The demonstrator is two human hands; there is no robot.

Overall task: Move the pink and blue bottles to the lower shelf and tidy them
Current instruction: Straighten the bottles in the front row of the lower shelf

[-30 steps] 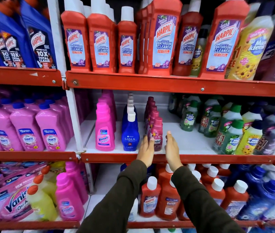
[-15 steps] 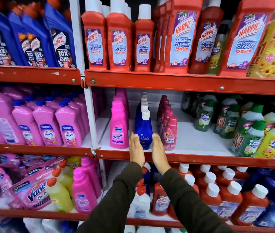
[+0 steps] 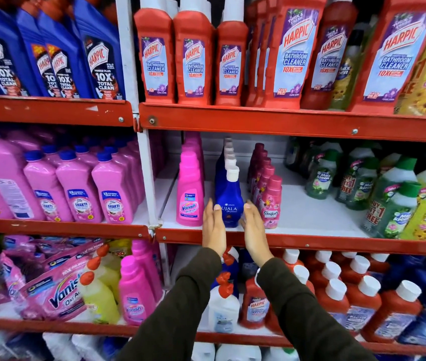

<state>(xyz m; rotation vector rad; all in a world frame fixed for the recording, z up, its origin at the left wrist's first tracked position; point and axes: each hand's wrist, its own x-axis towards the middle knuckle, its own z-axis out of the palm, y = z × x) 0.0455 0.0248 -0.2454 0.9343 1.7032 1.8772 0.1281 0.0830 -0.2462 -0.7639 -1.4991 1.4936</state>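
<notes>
On the middle shelf [image 3: 310,242] a row of blue Ujala bottles [image 3: 229,198] with white caps stands between a row of pink Vanish bottles [image 3: 190,194] and a row of dark pink Comfort bottles [image 3: 270,201]. My left hand [image 3: 214,226] lies flat against the left side of the front blue bottle. On that bottle's right side is my right hand [image 3: 253,227], fingers straight. Both palms face each other with the bottle between them. The bottle stands upright on the shelf.
Red Harpic bottles [image 3: 193,61] fill the shelf above. Green and yellow Max Kleen bottles [image 3: 394,201] stand at the right of the middle shelf. The lower shelf [image 3: 232,337] holds red Harpic bottles [image 3: 254,306], a white bottle and a pink Vanish bottle [image 3: 135,298].
Both hands shifted left from beside the Comfort row to either side of the front blue bottle. The view has also moved closer and to the left.
</notes>
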